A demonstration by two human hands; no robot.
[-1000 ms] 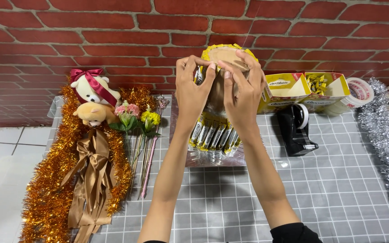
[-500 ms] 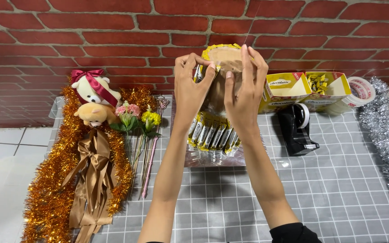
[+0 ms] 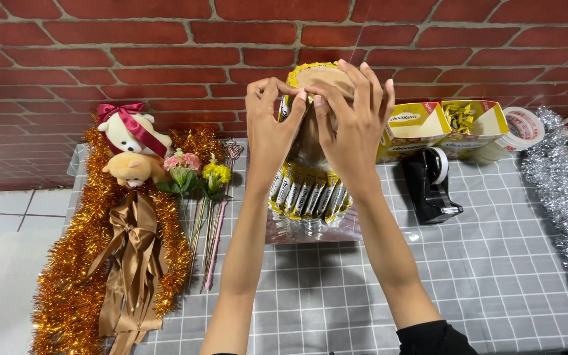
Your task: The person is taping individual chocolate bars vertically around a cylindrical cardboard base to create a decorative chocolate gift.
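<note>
Fingertips of my left hand [image 3: 267,128] and right hand [image 3: 350,128] pinch closed on the upper tier of the snack tower [image 3: 310,177], upper centre of the frame, beside the tape dispenser [image 3: 430,186].

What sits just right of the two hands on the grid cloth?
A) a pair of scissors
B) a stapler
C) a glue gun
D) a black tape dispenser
D: a black tape dispenser stands on the grid-patterned cloth, just right of the right hand working on the tiered snack-stick tower.
</note>
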